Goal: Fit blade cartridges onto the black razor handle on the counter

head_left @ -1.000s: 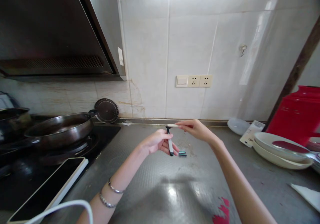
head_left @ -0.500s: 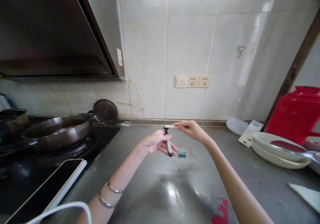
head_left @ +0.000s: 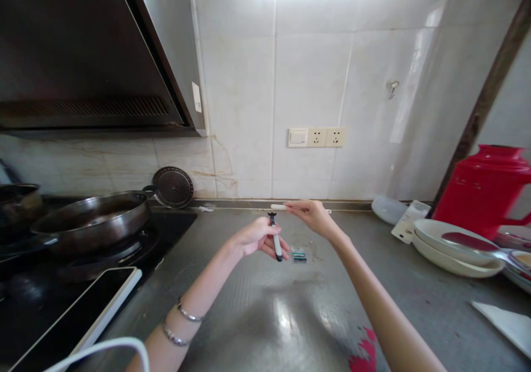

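Observation:
My left hand (head_left: pixel 260 237) grips a razor handle (head_left: pixel 276 242), light grey with black ends. The handle stands nearly upright, its forked black top bare of a blade cartridge. Just above that top, my right hand (head_left: pixel 310 216) pinches a slim white stick (head_left: pixel 278 207), held level. Its rounded end points left past the fingertips, and a bit of the other end shows behind the hand; its exact kind I cannot make out. On the counter right of the razor handle lie what look like razor blade cartridges (head_left: pixel 298 256), green and dark.
Left, a steel pan (head_left: pixel 93 217) sits on the black stove, with a phone-like slab (head_left: pixel 78 316) and white cable (head_left: pixel 112 341) in front. Right, a red thermos (head_left: pixel 481 189) stands behind stacked plates (head_left: pixel 454 258) and a white card (head_left: pixel 410 221). A range hood (head_left: pixel 91 56) overhangs the stove.
The white stick has lifted off the razor handle's top and shifted slightly left, leaving a small gap. The left hand keeps its grip; the whole view has shifted a little.

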A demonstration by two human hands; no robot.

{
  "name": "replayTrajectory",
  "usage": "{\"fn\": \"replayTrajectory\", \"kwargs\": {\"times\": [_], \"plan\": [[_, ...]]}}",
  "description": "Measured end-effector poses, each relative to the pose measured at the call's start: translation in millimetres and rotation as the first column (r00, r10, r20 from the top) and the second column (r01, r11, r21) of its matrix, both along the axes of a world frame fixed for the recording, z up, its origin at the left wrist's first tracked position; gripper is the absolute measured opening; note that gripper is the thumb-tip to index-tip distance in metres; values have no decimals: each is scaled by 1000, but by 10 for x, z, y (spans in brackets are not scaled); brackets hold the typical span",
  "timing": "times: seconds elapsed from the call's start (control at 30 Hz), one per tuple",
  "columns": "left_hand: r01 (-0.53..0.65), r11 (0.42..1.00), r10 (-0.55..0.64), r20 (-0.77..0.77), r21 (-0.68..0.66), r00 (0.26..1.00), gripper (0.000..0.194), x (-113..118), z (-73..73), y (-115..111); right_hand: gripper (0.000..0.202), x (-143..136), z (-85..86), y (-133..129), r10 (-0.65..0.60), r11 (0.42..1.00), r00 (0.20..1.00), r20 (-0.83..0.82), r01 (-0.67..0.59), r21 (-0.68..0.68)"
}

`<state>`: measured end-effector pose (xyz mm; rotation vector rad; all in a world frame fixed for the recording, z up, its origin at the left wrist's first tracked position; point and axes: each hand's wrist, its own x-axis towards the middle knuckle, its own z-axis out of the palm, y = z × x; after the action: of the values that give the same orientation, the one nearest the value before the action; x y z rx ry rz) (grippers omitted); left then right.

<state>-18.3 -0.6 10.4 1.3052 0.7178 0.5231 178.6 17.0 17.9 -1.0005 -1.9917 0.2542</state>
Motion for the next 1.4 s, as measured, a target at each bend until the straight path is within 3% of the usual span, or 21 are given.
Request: {"fn": "replayTrajectory", "kwargs": {"times": [0.13, 0.27, 0.43, 0.57, 0.73, 0.9, 1.07, 1.23, 1.4], "plan": [[8, 1000, -8, -13, 15, 1000, 30, 8, 12, -22, 30, 6, 13, 0, 146, 984, 989, -19, -147, -99], [21, 999, -19, -35, 43, 999, 28, 19, 21, -56, 28, 20, 28, -7, 6, 998, 1000, 8, -5, -62], [17, 998, -13, -67, 55, 998, 25, 39, 25, -85, 28, -5, 63, -52, 95, 992, 995, 37, -92, -84], [1, 999, 3, -74, 54, 997, 23, 48, 23, -92, 26, -7, 73, -62, -5, 1000, 999, 31, 6, -20], [3, 998, 1, -78, 60, 997, 25, 44, 24, -90, 29, -14, 74, -71, 124, 990, 992, 6, -123, -70], [-13, 997, 20, -82, 77, 996, 31, 43, 10, -80, 26, -36, 71, -75, -15, 1000, 999, 46, 15, 7], [-23, 996, 31, -99, 85, 995, 28, 46, 19, -86, 27, -36, 82, -84, 84, 996, 995, 46, -82, -42], [-43, 995, 53, -109, 94, 993, 32, 50, 26, -94, 27, -40, 79, -72, -45, 999, 999, 16, 45, -14], [-20, 993, 30, -86, 112, 996, 32, 52, 18, -87, 30, -5, 83, -64, 121, 983, 993, 9, -119, -143]]}}
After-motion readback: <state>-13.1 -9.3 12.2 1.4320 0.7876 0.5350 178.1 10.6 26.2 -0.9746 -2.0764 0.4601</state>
